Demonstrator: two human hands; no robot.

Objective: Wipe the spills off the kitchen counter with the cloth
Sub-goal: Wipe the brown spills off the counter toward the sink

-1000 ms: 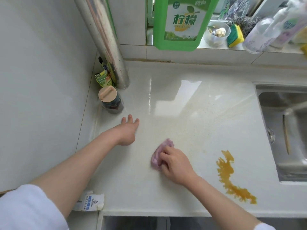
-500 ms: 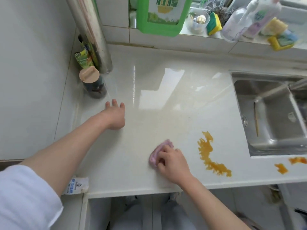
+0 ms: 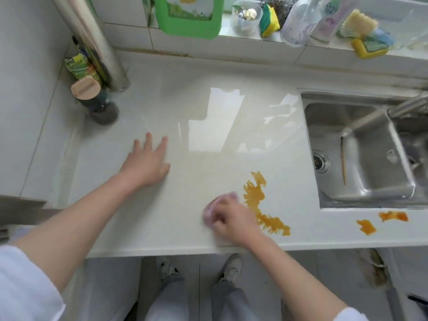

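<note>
Fingers (image 3: 148, 144) of the left hand (image 3: 146, 164) lie spread and flat on the glossy white stone table (image 3: 185, 100), farther from the dark jar with the tan lid (image 3: 92, 98) than half a second ago. Right-hand fingers (image 3: 220, 218) have slid the crumpled pink cloth (image 3: 214, 206) rightward since then, so it now touches the near edge of the large orange-brown spill (image 3: 259, 200), where before a bare gap lay between them.

At the far left a shiny metal pipe (image 3: 97, 42) rises behind the jar, with a green-and-yellow packet (image 3: 80, 68) wedged beside it. On the ledge behind stands a big green detergent bottle (image 3: 190, 17). To the right sits the stainless steel sink (image 3: 361, 154), and two smaller orange patches (image 3: 366, 227) lie on the table in front of it.

The right hand (image 3: 234, 218) curls over the cloth and grips it, motion-blurred; pink shows only past the fingertips at its upper left.
</note>
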